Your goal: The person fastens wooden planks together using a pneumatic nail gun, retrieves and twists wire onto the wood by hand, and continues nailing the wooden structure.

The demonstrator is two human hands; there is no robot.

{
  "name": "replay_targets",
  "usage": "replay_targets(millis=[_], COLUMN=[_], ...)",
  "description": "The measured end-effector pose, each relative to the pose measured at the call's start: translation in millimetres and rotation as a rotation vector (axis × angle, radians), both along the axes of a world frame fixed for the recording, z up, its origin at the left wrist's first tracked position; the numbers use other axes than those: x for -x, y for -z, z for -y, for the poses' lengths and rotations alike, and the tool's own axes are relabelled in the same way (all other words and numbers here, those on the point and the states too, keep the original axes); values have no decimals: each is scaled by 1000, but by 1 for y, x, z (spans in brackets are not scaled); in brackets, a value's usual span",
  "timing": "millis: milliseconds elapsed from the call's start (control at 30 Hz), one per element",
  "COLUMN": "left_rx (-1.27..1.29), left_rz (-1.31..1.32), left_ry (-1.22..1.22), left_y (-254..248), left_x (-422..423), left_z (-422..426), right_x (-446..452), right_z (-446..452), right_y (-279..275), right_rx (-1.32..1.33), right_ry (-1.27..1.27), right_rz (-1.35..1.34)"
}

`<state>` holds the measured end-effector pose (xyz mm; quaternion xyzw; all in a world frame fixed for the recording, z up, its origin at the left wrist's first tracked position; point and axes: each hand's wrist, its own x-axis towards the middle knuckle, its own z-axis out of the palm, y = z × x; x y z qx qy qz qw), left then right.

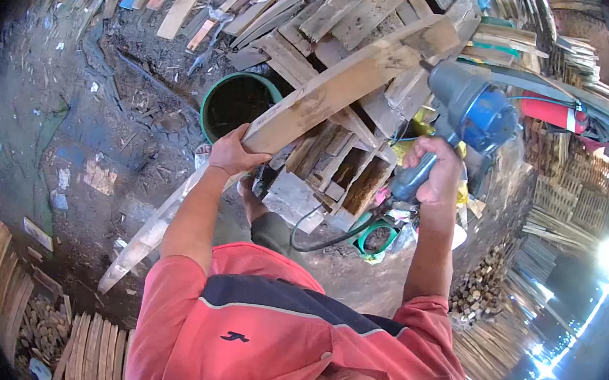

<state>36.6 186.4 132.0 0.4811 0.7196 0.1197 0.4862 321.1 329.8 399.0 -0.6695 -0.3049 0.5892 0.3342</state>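
The thick wooden beam slanted out ahead of you, across yr view of the timber pile, w/ yr L hand clamped on its near end. Yr R hand was wrapped tight round the handle of the blue-&-grey nail gun, nose right by the beam's far end, contact hard to tell. A green-rimmed bucket sat on the ground L of the beam, & a dark hose looped low btwn yr arms
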Motion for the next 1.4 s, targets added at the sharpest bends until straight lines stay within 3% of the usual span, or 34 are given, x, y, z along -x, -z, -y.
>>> replay_targets(millis=[300, 667, 767, 833, 933, 1233, 1400], left_rx=[-120, -89, -95, -79, -98, -308, -479], left_rz=[-58, -35, -1, 4, -12, -115, -390], left_ry=[-30, -20, -8, -19, -12, -71, -224], left_y=[20, 13, 12, 8, 6, 11, 16], left_x=[-4, -2, 2, 2, -1, -29, -97], left_z=[10, 7, 6, 12, 9, 29, 67], right_x=[-10, 18, 14, 29, 4, -26, -46], right_z=[-7, -29, -19, -12, 9, 113, 157], right_y=[38, 44, 47, 3, -21, 36, 42], right_rx=[113, 151, -43, -137, -209, -115, -44], right_ry=[68, 67, 56, 104, 53, 94, 20], right_rz=[-301, -56, 32, 210, 84, 233, 294])
